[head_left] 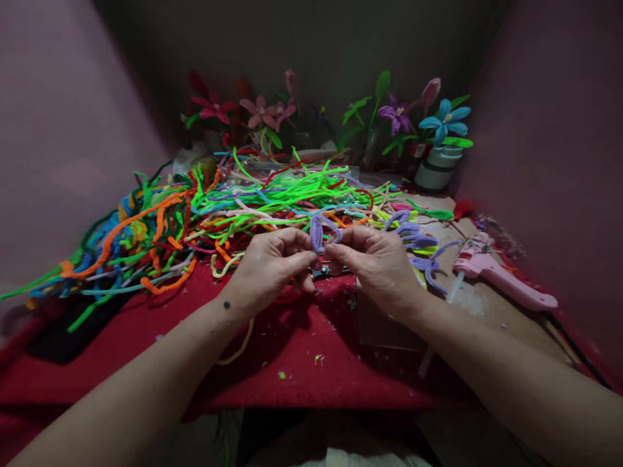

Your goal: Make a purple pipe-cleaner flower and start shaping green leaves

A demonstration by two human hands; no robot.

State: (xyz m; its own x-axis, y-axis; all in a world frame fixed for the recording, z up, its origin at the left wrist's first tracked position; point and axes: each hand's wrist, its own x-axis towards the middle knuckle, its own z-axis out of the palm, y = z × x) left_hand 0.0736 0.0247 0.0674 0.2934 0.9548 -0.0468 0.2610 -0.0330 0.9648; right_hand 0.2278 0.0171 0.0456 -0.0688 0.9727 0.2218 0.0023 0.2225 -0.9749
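Dim pink walls close round a worktop (479,305) draped in red cloth (302,350), and just above it, between both hands, sits a purple pipe cleaner (318,235) bent into a narrow loop. I see the left hand (272,266) and the right hand (377,263) each with the grip pinched on its lower ends, fingertips nearly meeting, the loop standing up between them. I judge it feather-light, fuzzy and not slippery, soft to bend yet keeping whatever shape its wire core is given. A sharp kink would stay, so I would hold it by the fingertips, close to the bend. Just right of the hands lie more purple loops (418,250), then a pink glue gun (501,275). Behind spreads a tangled heap of coloured pipe cleaners (233,204), and finished flowers (263,111) stand along the back.
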